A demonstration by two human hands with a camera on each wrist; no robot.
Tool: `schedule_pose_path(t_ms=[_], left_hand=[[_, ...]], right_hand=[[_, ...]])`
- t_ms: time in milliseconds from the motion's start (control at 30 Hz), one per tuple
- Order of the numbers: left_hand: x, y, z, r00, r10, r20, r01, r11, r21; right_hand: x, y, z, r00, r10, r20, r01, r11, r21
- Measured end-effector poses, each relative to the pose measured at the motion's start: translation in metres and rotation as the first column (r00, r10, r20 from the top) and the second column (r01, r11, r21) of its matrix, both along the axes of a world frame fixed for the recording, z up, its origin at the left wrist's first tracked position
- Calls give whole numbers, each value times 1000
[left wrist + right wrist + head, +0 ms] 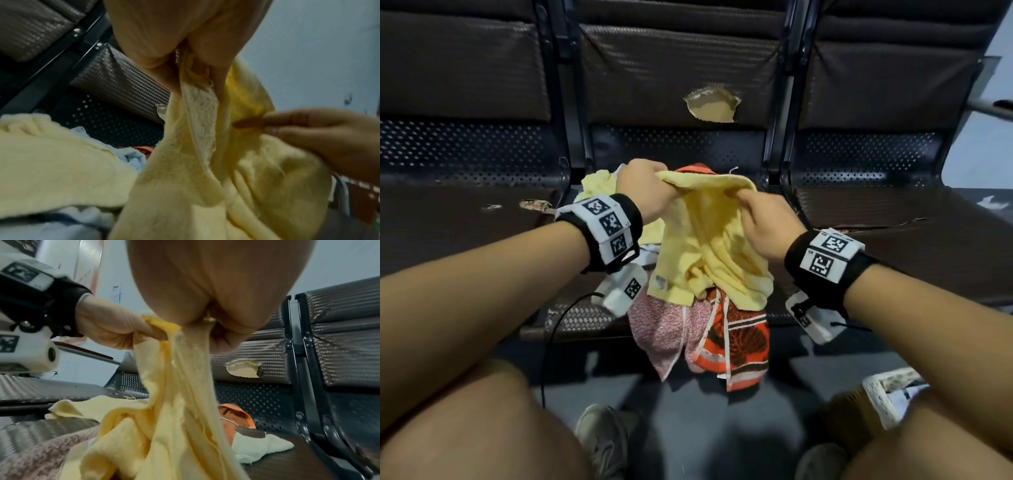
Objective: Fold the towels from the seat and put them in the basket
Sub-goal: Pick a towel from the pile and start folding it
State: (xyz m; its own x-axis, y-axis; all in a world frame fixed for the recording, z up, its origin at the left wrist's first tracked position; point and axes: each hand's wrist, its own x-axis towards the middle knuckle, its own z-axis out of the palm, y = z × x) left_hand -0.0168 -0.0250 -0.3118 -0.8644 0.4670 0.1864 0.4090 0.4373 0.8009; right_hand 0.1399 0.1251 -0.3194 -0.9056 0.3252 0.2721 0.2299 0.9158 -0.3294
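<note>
Light is dim and flat, brightest on the pale wall (996, 102) at right. Soft shadows pool on the floor (688, 428) under the bench (482, 219). The head view bends straight lines near its edges. Both wrist views are soft, grainy and strongly warped, with nearby skin blurred.

A row of 3 dark brown padded seats (678, 78) on a black metal frame (774, 137) fills the scene, their woven-texture upholstery worn. The middle backrest bears a ragged tear (712, 106) exposing pale foam, and the left seat cushion is chipped along its front edge (534, 205). Perforated metal panels (465, 144) join backrests to cushions. A pale bluish-white wall (993, 144) stands at right. Below, the floor (688, 421) is dark grey and shadowed under dim, flat indoor light.
</note>
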Motion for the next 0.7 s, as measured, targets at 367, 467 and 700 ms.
schedule_pose_path(t_ms=[367, 467, 700], left_hand=[[-21, -9, 13, 884, 149, 443, -298, 910, 289], [-21, -10, 11, 891, 140, 432, -269, 929, 254], [-23, -14, 7, 901, 128, 415, -270, 913, 305]], right_hand=[[-8, -9, -16, 886, 37, 462, -96, 990, 105], [-13, -8, -8, 979, -80, 189, 53, 988, 144], [-13, -3, 11, 998, -41, -49, 41, 999, 1]])
